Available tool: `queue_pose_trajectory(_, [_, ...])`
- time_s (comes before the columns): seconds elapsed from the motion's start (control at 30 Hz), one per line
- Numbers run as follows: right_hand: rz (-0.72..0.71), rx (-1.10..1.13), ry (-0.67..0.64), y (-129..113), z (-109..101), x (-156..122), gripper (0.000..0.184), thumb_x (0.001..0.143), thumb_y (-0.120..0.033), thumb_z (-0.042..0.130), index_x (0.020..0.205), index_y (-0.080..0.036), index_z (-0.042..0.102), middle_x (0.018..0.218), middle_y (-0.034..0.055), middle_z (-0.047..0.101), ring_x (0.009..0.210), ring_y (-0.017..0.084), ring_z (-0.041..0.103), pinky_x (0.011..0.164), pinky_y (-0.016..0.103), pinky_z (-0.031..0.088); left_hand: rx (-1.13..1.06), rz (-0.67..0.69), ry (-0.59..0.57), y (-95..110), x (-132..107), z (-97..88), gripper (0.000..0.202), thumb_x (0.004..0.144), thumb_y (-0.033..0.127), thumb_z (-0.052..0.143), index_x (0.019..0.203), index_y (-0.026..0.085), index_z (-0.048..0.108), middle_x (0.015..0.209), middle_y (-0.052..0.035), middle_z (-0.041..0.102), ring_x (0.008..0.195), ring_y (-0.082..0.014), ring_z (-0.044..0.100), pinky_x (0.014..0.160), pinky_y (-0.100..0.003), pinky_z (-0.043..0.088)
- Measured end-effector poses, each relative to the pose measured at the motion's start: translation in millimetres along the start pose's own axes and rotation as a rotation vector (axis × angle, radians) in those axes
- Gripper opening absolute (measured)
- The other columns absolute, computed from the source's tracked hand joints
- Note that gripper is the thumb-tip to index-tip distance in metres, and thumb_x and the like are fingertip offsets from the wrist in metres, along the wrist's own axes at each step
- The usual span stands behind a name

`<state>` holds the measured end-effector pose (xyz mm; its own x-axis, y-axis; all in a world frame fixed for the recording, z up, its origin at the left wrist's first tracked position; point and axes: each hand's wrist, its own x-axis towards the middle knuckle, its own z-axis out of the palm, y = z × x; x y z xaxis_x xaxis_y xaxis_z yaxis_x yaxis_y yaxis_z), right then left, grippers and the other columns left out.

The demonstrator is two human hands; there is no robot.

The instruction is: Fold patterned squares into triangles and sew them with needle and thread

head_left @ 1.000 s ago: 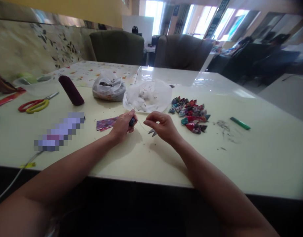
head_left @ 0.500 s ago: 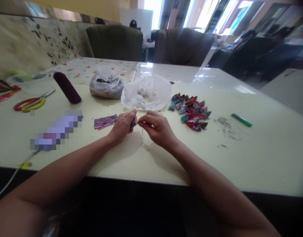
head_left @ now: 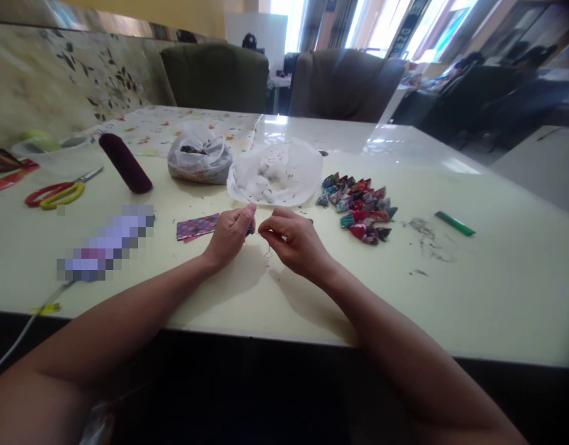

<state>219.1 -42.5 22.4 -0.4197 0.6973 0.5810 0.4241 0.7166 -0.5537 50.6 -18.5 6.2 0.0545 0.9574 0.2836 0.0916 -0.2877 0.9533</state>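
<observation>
My left hand (head_left: 229,233) is closed around a small dark fabric piece (head_left: 250,229), pinched between thumb and fingers just above the cream table (head_left: 498,290). My right hand (head_left: 294,242) is pinched shut close beside it, holding a thin thread (head_left: 267,250) that loops down between the two hands. A flat strip of patterned purple fabric (head_left: 197,226) lies just left of my left hand. A heap of small colourful stuffed fabric triangles (head_left: 359,207) lies to the right of my right hand.
A clear bag of white stuffing (head_left: 276,173) and a bag of scraps (head_left: 200,161) sit beyond the hands. A maroon thread spool (head_left: 124,163) and red-and-yellow scissors (head_left: 57,193) lie at the left. A green stick (head_left: 454,224) and thread clippings (head_left: 421,232) lie at the right. Armchairs (head_left: 349,83) stand behind the table.
My right hand has moved left, closing up to my left hand. The small blades seen under it a second ago no longer show. The thread now hangs in a short loop.
</observation>
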Motion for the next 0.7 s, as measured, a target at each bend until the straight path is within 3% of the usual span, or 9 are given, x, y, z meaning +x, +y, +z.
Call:
queue_pose_trajectory(0.2, [-0.029, -0.047, -0.047, 0.4, 1.0, 0.9, 0.019, 0.093, -0.013, 0.05, 0.077, -0.018, 0.061, 0.079, 0.0044, 0.054, 0.076, 0.016, 0.052, 0.07, 0.03, 0.041, 0.144, 0.121, 0.055, 3.3, -1.6, 0.7, 0.046, 0.094, 0.031, 0.062, 0.051, 0.016, 0.055, 0.048, 0.0017, 0.047, 0.049, -0.0091, 0.04, 0.051, -0.023, 0.029])
queue_pose_trajectory(0.33, [-0.001, 0.018, -0.049, 0.0, 1.7, 1.6, 0.02, 0.092, -0.014, 0.051, 0.075, -0.018, 0.06, 0.077, 0.004, 0.054, 0.074, 0.016, 0.052, 0.069, 0.03, 0.04, 0.138, 0.116, 0.039, 3.9, -2.3, 1.0, 0.046, 0.094, 0.031, 0.062, 0.05, 0.016, 0.055, 0.048, 0.0015, 0.047, 0.049, -0.0089, 0.04, 0.051, -0.023, 0.029])
queue_pose_trajectory(0.53, [0.256, 0.446, -0.037, 5.3, 6.1, 2.6, 0.013, 0.086, -0.024, 0.062, 0.075, -0.018, 0.063, 0.075, 0.0006, 0.06, 0.073, 0.014, 0.053, 0.07, 0.028, 0.042, -0.038, -0.012, 0.009, 0.2, -1.9, 0.1, 0.047, 0.092, 0.044, 0.064, 0.055, 0.016, 0.06, 0.044, 0.0017, 0.044, 0.043, -0.0082, 0.04, 0.043, -0.021, 0.028])
queue_pose_trajectory(0.7, [0.448, 0.837, -0.03, 11.7, 14.9, 0.3, 0.015, 0.079, -0.032, 0.07, 0.075, -0.019, 0.064, 0.073, -0.0019, 0.059, 0.07, 0.011, 0.049, 0.07, 0.027, 0.041, -0.092, -0.002, -0.036, -1.0, -1.6, -0.2, 0.051, 0.091, 0.053, 0.063, 0.056, 0.016, 0.059, 0.045, 0.0008, 0.046, 0.039, -0.0072, 0.04, 0.04, -0.021, 0.029])
